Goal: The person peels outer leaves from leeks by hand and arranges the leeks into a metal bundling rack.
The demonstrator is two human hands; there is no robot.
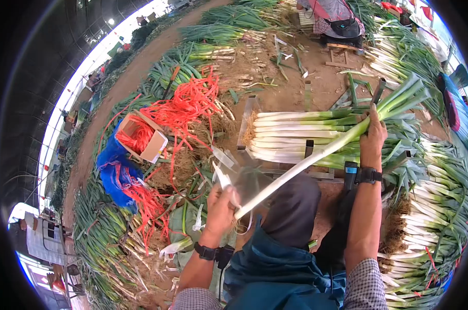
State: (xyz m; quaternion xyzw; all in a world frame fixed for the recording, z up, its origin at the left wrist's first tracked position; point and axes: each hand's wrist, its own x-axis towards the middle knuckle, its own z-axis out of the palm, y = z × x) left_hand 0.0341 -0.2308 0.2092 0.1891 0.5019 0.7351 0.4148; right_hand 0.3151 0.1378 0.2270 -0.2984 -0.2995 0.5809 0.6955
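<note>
A long leek slants across my lap, its white root end low at the left and its green leaves up at the right. Fingers wrapped around its green upper part, my right hand grips it. Beside the root end, my left hand is closed on a pale strip of leek skin that sticks up past the fingers. A thin blurred leaf hangs between that hand and the stalk. Behind the held leek, a row of white-stemmed leeks lies in a metal frame, roots to the left.
A cardboard box of red ties stands at the left on blue cloth. Loose red ties spread over unpeeled leeks. More white leeks are piled at the right. Ahead, another person sits on a wooden stool.
</note>
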